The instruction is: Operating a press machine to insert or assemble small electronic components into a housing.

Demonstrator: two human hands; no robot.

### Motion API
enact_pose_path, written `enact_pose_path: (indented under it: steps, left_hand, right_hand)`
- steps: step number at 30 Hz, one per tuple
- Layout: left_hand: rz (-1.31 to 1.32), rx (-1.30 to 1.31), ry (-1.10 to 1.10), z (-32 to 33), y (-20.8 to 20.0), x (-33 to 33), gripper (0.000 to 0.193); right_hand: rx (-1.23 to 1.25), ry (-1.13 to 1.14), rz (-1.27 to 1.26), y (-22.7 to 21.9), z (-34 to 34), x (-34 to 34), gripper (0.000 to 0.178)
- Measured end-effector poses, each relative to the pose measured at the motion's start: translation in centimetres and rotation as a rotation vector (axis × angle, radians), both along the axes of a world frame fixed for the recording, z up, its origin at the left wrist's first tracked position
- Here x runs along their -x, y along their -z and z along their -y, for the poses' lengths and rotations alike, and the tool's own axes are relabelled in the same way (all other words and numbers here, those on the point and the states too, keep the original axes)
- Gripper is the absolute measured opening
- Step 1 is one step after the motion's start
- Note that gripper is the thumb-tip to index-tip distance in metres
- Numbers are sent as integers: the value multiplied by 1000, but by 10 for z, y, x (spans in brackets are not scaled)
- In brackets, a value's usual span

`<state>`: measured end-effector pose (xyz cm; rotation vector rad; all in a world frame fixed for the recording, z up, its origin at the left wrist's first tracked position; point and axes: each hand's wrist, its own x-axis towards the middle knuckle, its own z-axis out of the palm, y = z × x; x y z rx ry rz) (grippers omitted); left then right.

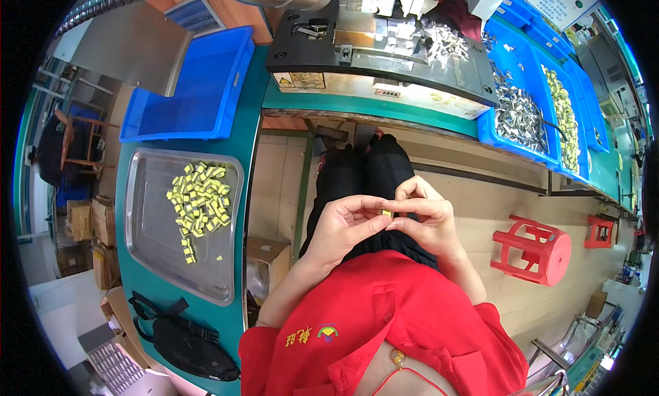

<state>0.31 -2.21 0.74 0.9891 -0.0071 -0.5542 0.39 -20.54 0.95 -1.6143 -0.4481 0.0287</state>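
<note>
Close in front of my body, my left hand (pixel 351 226) and my right hand (pixel 427 219) meet fingertip to fingertip. Between their thumbs and forefingers they pinch a small yellow block-shaped part (pixel 386 213), mostly covered by the fingers. To my left a shallow grey tray (pixel 154 255) bears a spread of small yellow-and-silver parts (pixel 200 198). Both hands are apart from the tray and the bench, held above my lap.
A machine with a black bed (pixel 302 60) stands ahead, silver pieces (pixel 445 42) heaped on it. A blue bin (pixel 230 87) lies beyond the tray, a black waist bag (pixel 189 344) nearer. Blue bins at right hold metal parts (pixel 518 114) and yellow parts (pixel 563 121). A red stool (pixel 549 255) stands on the floor.
</note>
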Motion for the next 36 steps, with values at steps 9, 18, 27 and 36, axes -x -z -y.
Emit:
enact_pose_path:
  steps: [9,18,27,36]
  left_hand:
    - [132,56,-181,9,12,0,26]
    - [538,-405,-292,7,7,4,51]
    - [575,-392,-313,9,6,-1,47]
    - [559,-367,-322,11,10,3,43]
  right_hand:
    - [-140,161,-80,-5,-15,3,43]
    - [11,118,84,-2,-7,2,37]
    - [61,155,140,-8,-5,-5,33]
    - [69,116,98,-14,1,-7,24]
